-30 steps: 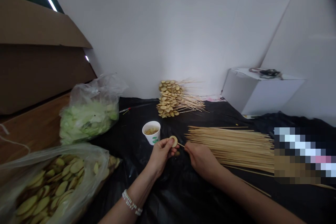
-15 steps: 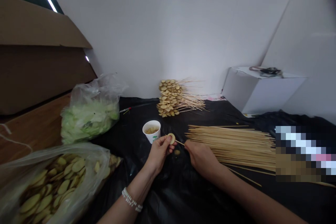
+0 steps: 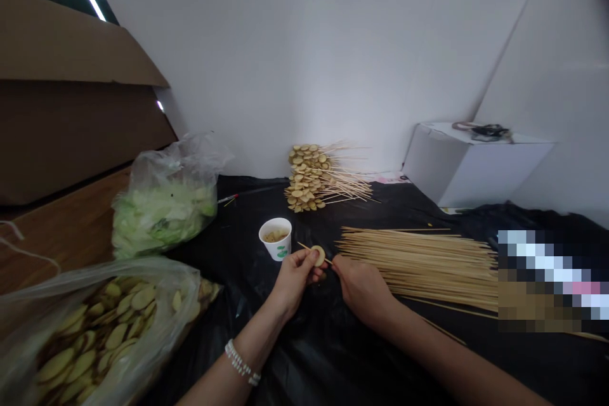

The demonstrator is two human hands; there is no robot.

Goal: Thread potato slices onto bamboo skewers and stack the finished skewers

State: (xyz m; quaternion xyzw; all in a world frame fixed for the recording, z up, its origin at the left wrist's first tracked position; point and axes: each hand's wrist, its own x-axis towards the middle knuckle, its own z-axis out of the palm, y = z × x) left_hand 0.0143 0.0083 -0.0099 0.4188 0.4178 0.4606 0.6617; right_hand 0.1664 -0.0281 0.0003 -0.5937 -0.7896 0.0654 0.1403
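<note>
My left hand [image 3: 299, 273] pinches a round potato slice [image 3: 318, 256] between thumb and fingers. A thin wooden skewer [image 3: 304, 246] runs through the slice, its tip sticking out on the left. Closed around the skewer's other end, my right hand [image 3: 359, 282] is just right of the slice. A white paper cup [image 3: 276, 248] with slices inside stands behind my left hand. Right of my hands lies a wide bundle of bare skewers [image 3: 428, 266]. Toward the wall, a pile of skewered slices [image 3: 307, 177] rests with its sticks pointing right.
An open plastic bag of potato slices [image 3: 114, 336] lies front left. Behind it stands a clear bag of pale green vegetables [image 3: 164, 212]. A white box [image 3: 480, 165] with a dark item on top is at the back right. Black plastic sheeting [image 3: 295, 355] covers the surface.
The potato slice has slid along the skewer toward my right hand, so the tip now shows past it. My left hand moved slightly right.
</note>
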